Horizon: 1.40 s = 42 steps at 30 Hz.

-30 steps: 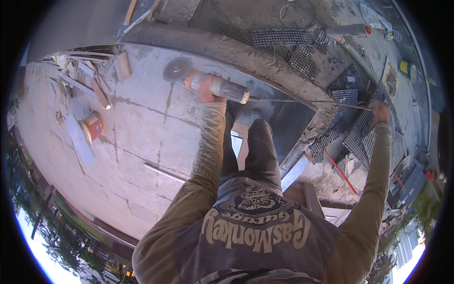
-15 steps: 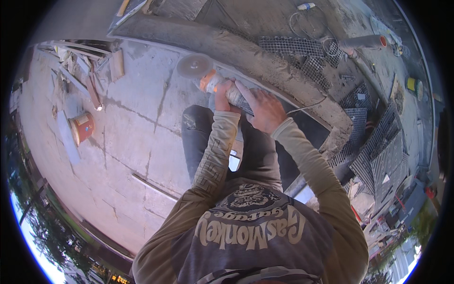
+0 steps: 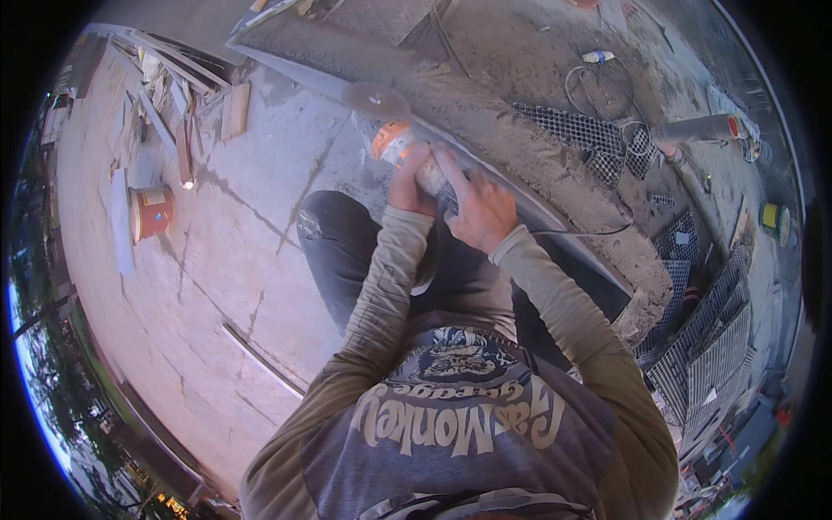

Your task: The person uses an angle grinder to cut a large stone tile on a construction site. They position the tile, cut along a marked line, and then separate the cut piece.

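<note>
An angle grinder point(image 3: 426, 175) with an orange and pale head lies across both my hands, its cord trailing off to the right. My left hand point(image 3: 411, 182) is wrapped round the body just behind the head. Farther back, my right hand point(image 3: 482, 204) grips the body from above, its fingers lying along it. The round disc point(image 3: 376, 101) looks blurred and sits at the edge of the long concrete ledge point(image 3: 325, 82). Whether the disc touches the ledge I cannot tell. Dust hangs about the tool.
A reddish bucket point(image 3: 152, 214) stands left beside a pale board point(image 3: 122, 221). Scrap wood point(image 3: 178, 87) is heaped at the far left. Beyond the ledge lie black grid mats point(image 3: 572, 130), an orange-ended pipe point(image 3: 698, 128) and a coiled cable point(image 3: 607, 87). A thin strip point(image 3: 260, 360) lies on the floor.
The view has swung, so the surroundings sit farther right. The disc is now against the ledge's edge rather than over the floor slab. My left knee has spread outward. Both hands keep their grip.
</note>
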Each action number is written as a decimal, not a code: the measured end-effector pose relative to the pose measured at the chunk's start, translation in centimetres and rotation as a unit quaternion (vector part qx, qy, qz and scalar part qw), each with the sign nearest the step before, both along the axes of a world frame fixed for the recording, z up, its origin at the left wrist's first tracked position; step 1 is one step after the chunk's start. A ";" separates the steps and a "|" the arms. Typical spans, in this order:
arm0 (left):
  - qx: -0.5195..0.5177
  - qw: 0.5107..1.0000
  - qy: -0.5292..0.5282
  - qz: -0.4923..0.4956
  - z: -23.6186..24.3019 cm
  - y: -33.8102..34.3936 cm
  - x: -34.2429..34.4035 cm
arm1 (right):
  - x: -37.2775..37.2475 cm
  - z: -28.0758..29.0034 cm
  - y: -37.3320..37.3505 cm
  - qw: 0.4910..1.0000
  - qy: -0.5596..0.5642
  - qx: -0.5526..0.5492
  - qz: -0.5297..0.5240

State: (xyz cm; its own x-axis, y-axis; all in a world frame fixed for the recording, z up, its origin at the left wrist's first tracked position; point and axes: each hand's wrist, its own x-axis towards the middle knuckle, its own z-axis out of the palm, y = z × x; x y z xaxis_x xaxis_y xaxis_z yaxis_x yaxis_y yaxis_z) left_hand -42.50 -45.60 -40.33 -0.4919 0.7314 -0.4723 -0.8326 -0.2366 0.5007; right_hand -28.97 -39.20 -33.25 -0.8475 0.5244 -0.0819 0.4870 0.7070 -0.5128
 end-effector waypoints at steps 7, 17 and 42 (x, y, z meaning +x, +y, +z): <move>0.088 0.995 -0.031 0.027 -0.3 0.1 -1.9 | 0.1 -0.5 0.1 1.000 0.019 -0.009 0.005; 0.073 0.995 -0.060 0.034 -2.0 0.6 0.3 | 2.2 0.0 -0.3 0.998 -0.053 -0.029 0.003; 0.071 0.989 -0.073 0.108 -1.9 1.1 0.1 | 1.0 0.2 0.4 0.997 -0.061 -0.024 0.028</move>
State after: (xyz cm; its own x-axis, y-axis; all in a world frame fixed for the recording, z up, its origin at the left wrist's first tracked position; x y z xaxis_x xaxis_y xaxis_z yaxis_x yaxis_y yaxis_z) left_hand -42.35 -44.50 -42.23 -0.5776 0.6807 -0.4505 -0.8162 -0.4757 0.3277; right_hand -28.00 -38.79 -33.05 -0.8580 0.4686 -0.2104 0.5076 0.7108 -0.4870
